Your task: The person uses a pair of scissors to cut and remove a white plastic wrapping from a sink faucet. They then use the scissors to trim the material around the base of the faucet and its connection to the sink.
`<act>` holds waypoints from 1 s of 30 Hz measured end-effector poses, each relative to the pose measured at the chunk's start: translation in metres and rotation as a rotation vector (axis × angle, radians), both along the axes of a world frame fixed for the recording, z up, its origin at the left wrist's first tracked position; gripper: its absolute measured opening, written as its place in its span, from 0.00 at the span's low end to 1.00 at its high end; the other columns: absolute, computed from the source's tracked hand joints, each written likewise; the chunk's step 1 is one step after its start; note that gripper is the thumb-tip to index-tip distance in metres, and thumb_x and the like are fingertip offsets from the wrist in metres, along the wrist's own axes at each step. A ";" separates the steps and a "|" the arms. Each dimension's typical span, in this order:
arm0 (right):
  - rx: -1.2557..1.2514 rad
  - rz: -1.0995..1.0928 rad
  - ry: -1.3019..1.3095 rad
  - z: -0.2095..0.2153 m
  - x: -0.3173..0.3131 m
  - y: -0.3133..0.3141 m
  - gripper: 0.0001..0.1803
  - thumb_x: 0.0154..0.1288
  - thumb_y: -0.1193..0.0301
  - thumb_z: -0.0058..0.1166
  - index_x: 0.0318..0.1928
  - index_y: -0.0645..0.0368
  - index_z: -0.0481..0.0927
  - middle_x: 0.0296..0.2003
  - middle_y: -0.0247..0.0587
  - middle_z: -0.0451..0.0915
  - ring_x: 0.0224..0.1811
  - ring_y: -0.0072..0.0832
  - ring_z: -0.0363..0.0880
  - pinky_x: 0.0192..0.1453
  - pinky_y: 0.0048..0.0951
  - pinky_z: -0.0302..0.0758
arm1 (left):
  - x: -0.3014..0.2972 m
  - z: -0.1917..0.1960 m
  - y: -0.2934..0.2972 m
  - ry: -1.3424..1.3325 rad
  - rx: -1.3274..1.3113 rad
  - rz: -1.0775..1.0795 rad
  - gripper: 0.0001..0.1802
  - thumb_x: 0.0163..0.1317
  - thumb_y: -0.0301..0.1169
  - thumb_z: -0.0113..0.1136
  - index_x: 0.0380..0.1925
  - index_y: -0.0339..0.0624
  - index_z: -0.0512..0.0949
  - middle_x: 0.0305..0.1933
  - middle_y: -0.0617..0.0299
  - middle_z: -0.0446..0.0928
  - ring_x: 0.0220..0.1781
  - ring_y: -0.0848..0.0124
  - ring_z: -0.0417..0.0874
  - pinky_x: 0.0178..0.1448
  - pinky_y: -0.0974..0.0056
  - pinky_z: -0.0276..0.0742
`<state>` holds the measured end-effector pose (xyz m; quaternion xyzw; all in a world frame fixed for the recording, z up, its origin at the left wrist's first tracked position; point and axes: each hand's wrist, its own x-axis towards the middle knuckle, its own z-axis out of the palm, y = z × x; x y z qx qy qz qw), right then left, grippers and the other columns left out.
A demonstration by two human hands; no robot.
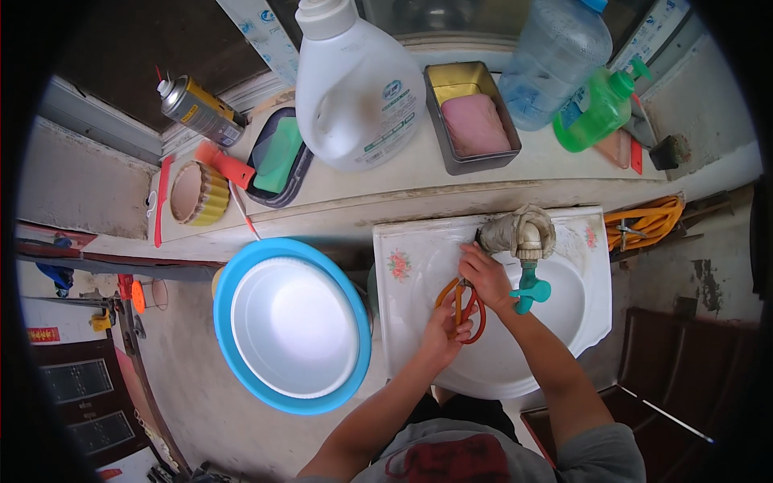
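A: Holding the scissors (pixel 461 310) over the white sink (pixel 596 322), you have both hands on them — your left hand (pixel 441 332) is curled around the orange handles from the near side, and your right hand (pixel 485 276) is closed over the far end, fingers pinched around the blades just beside the wrapped tap (pixel 518 232).

B: What could go wrong for me there?

A: I'd judge the blades are the worry. Your right fingers sit right on them, so if your left hand squeezes the handles, you could nick yourself. The sink looks slick too — a loose grip could drop the scissors into the bowl.

B: And the containers around me?

A: To the left of the sink, a white basin (pixel 294 326) sits inside a blue basin (pixel 233 282); the white one shows nothing in it. On the far ledge, a metal tin (pixel 439 121) holds a pink block, likely soap. A dark tray (pixel 299 173) holds a green block. The big white jug (pixel 354 88) is capped, contents hidden. The clear water bottle (pixel 555 60) looks nearly empty, and the green bottle (pixel 596 113) holds green liquid.
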<state>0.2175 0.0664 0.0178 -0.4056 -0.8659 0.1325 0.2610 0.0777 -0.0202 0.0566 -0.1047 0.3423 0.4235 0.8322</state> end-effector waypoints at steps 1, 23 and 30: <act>0.025 0.016 0.003 -0.001 0.002 -0.005 0.07 0.45 0.78 0.51 0.28 0.60 0.71 0.34 0.42 0.72 0.51 0.38 0.72 0.60 0.39 0.71 | 0.002 -0.003 -0.007 -0.025 0.025 -0.012 0.24 0.59 0.38 0.44 0.58 0.54 0.63 0.42 0.55 0.71 0.24 0.77 0.58 0.26 0.77 0.56; 0.019 0.312 0.042 0.001 0.015 -0.028 0.05 0.47 0.79 0.50 0.27 0.60 0.70 0.33 0.39 0.72 0.52 0.35 0.73 0.59 0.39 0.73 | 0.039 0.006 -0.064 -0.061 -0.049 0.197 0.24 0.56 0.38 0.46 0.55 0.59 0.64 0.43 0.55 0.70 0.24 0.76 0.59 0.27 0.75 0.56; -0.065 0.288 0.132 0.001 -0.029 -0.076 0.06 0.46 0.78 0.51 0.25 0.58 0.68 0.33 0.35 0.72 0.52 0.33 0.74 0.57 0.34 0.74 | 0.003 0.026 -0.109 -0.008 -0.093 0.235 0.24 0.53 0.36 0.47 0.53 0.59 0.65 0.43 0.54 0.70 0.24 0.75 0.61 0.28 0.73 0.58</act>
